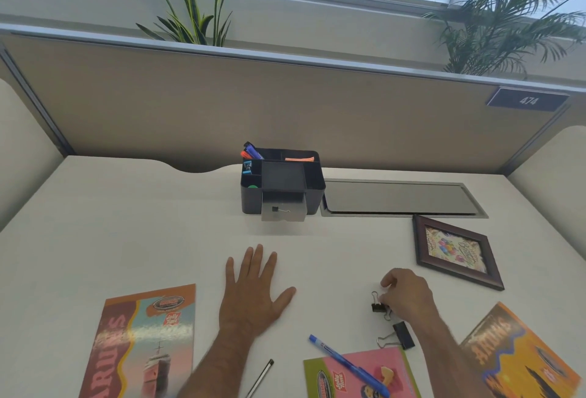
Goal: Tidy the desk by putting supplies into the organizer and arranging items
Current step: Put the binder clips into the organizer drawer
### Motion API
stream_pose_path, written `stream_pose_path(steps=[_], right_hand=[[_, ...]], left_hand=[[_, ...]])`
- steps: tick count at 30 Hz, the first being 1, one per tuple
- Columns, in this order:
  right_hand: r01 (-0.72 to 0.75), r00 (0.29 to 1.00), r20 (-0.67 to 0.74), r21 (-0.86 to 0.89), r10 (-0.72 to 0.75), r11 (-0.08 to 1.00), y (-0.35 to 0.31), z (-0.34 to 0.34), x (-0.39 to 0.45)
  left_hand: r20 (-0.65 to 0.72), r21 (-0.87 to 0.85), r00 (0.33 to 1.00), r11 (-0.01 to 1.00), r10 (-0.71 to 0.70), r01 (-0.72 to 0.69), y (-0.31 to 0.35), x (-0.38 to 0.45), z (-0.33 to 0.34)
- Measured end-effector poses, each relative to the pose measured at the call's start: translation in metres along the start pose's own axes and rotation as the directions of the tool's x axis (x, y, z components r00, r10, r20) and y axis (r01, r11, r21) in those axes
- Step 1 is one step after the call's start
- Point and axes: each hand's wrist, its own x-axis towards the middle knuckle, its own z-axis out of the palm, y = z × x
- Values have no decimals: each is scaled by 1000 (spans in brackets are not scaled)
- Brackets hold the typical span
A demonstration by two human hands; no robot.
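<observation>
Fingers (387, 298) of the right hand (404, 294) pinch a small binder clip (378, 305) low on the desk (158, 207), left hand (253, 286) flat and spread, and a shallow pinch could let it spring loose before reaching the organizer (282, 180).

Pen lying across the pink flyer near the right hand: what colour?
Blue plastic pen, with a white band near its tip. Head view, the only one.

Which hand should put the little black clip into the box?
The right hand: its fingertips already pinch the small binder clip. The left hand lies flat and empty on the desk.
</observation>
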Motion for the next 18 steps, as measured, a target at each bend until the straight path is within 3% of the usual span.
stream_pose_path(steps=[7, 9, 10, 13, 15, 18], right_hand=[[41, 988, -151, 41, -34, 998, -13, -15, 0], [115, 981, -175, 190, -82, 975, -26, -22, -5], [137, 983, -165, 350, -83, 927, -36, -25, -9], [63, 997, -27, 767, -65, 638, -73, -26, -23], [-10, 991, 75, 858, -107, 514, -97, -21, -32], [-78, 972, 173, 874, -158, 479, -119, -12, -41]], left_hand=[[-109, -52, 993, 998, 37, -43, -2, -2, 4], [-196, -150, 978, 984, 69, -100, 0, -1, 4], [-248, -243, 966, 960, 76, -138, 3, 0, 2], [-312, -512, 949, 833, 44, -207, 24, 8, -18], [-280, -616, 959, 759, 36, -209, 43, 15, -34], [-228, -726, 973, 660, 33, -192, 64, 29, -52]])
